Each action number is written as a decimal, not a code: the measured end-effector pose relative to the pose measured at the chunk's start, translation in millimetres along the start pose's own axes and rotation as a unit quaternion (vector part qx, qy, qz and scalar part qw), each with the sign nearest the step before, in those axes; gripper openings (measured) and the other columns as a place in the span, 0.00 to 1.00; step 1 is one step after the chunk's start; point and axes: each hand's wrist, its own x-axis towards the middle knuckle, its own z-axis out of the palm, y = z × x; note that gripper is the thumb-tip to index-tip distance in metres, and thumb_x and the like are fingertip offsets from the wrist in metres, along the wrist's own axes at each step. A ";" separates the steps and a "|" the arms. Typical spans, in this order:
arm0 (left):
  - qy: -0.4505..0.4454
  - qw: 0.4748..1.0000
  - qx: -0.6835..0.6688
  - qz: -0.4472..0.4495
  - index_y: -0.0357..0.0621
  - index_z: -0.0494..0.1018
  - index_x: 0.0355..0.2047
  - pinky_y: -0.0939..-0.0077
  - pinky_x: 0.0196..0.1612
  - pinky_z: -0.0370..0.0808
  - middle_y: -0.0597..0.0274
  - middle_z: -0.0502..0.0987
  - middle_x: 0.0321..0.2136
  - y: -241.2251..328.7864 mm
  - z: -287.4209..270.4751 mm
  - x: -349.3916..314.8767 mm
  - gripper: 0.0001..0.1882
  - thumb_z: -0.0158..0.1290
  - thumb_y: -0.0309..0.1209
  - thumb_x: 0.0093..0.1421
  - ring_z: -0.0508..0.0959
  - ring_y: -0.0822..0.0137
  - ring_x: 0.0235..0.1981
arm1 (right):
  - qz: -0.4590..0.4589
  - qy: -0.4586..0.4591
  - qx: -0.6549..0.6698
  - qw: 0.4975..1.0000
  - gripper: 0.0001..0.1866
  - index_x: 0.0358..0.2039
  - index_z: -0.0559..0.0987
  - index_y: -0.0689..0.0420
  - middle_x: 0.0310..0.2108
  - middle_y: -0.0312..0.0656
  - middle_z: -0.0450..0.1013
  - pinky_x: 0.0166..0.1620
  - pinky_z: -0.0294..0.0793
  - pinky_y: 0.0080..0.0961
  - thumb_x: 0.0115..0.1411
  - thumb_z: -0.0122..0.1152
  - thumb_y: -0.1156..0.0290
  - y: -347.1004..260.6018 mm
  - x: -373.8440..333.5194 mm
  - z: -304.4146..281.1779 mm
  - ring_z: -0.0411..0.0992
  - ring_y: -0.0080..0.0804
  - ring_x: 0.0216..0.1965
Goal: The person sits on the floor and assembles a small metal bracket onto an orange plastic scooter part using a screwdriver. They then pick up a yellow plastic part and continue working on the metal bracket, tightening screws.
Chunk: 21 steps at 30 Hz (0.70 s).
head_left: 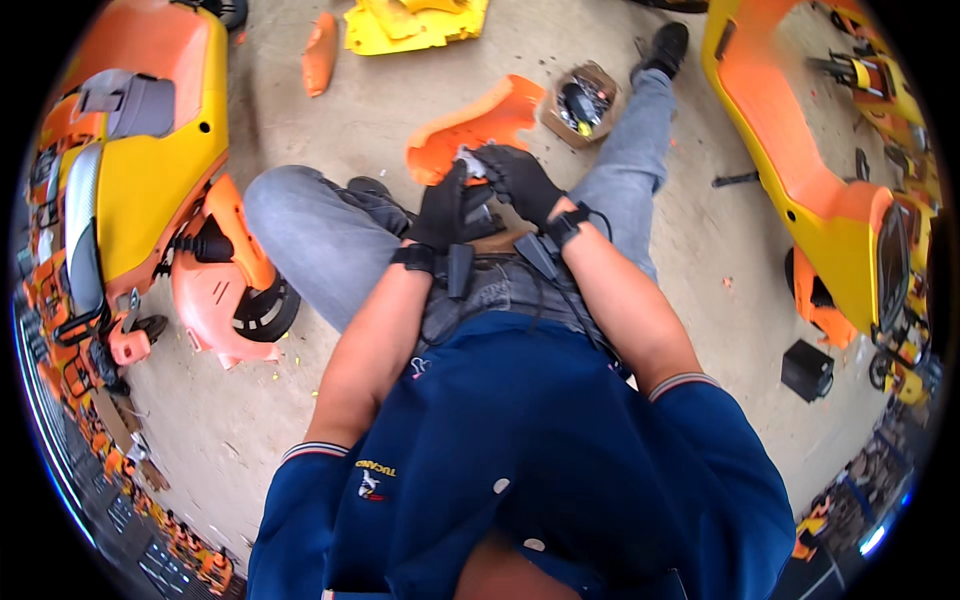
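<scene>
Head view: gloved left hand (442,208) and right hand (522,182) together pinch a small pale piece (472,164) (details blurred) by an orange panel (470,127); steady wrists should help.

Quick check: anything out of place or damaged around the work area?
Yes, some litter: small orange scraps lie scattered on the floor right of the outstretched right leg, and a narrow orange panel and a yellow panel lie loose ahead, attached to nothing visible. I see no spill or clear damage.
</scene>
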 end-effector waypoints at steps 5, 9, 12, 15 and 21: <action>0.033 0.998 0.062 0.003 0.31 0.64 0.54 0.65 0.46 0.76 0.41 0.77 0.44 -2.1 0.9 3.0 0.23 0.56 0.20 0.59 0.79 0.50 0.45 | 0.314 0.002 0.112 0.943 0.15 0.49 0.74 0.55 0.42 0.42 0.74 0.38 0.73 0.26 0.65 0.49 0.67 -27.6 17.2 8.3 0.75 0.39 0.36; 0.007 0.973 0.223 0.058 0.32 0.64 0.54 0.65 0.47 0.76 0.42 0.77 0.44 0.9 -3.6 3.4 0.24 0.56 0.21 0.58 0.79 0.50 0.45 | 0.435 -0.028 0.531 0.726 0.15 0.49 0.74 0.55 0.29 0.32 0.66 0.24 0.63 0.12 0.67 0.47 0.64 -21.4 9.4 -4.5 0.63 0.17 0.22; 0.061 0.987 -0.131 -0.066 0.31 0.63 0.55 0.64 0.47 0.76 0.40 0.76 0.43 -2.5 11.2 0.9 0.24 0.55 0.19 0.58 0.79 0.49 0.45 | 0.498 0.021 0.718 0.485 0.18 0.52 0.73 0.56 0.26 0.28 0.60 0.21 0.52 0.09 0.70 0.45 0.58 -10.5 5.0 -9.1 0.51 0.12 0.18; 0.119 0.876 -0.417 -0.210 0.31 0.63 0.56 0.64 0.49 0.77 0.41 0.75 0.45 -6.2 15.3 6.5 0.22 0.52 0.21 0.61 0.79 0.50 0.46 | 0.492 0.010 0.731 0.474 0.20 0.50 0.75 0.56 0.24 0.29 0.60 0.22 0.54 0.10 0.69 0.48 0.55 -5.5 2.0 -11.0 0.52 0.13 0.17; 0.061 0.997 -0.049 -0.025 0.34 0.65 0.54 0.69 0.50 0.78 0.51 0.73 0.48 -3.3 9.5 2.3 0.18 0.43 0.33 0.68 0.78 0.60 0.47 | 0.343 0.047 0.206 0.915 0.18 0.46 0.76 0.60 0.30 0.38 0.73 0.33 0.70 0.21 0.65 0.54 0.59 -19.2 15.2 9.9 0.69 0.23 0.28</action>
